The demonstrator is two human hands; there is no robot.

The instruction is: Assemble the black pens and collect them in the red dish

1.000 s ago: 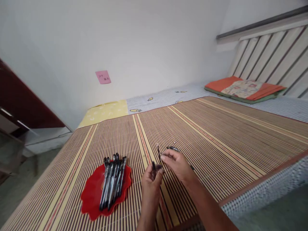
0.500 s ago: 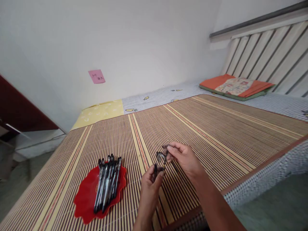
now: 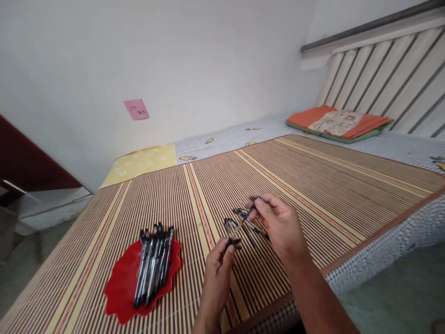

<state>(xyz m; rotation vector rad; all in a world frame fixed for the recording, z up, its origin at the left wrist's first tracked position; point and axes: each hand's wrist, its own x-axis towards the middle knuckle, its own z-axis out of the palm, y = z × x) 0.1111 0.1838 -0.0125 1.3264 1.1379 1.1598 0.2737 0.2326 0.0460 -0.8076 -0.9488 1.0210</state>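
Note:
A slim, dark pen refill [image 3: 245, 217] slants between my two hands above the mat, with a paler stretch towards its lower end. My left hand [image 3: 219, 264] is closed on that lower end, its fingertips darkened. The upper end is pinched in the thumb and fingers of my right hand [image 3: 278, 220], whose fingertips also look dark. Just beyond and beneath the refill, several loose black pen parts [image 3: 255, 227] lie on the striped mat [image 3: 167, 190]. Left of my hands, a bundle of black-capped clear pens [image 3: 153, 264] rests on a red scalloped plate [image 3: 120, 283].
The mat covers a bed with a checked sheet [image 3: 222, 134] and a yellow patterned cloth [image 3: 146, 160] along the wall. A folded orange and green cloth [image 3: 337, 121] lies near the slatted headboard [image 3: 378, 69]. A pink note [image 3: 136, 109] is stuck on the wall.
My right hand has moved up and right, away from the left, so more of the refill shows between them. The upright dark piece at my left fingers no longer stands out.

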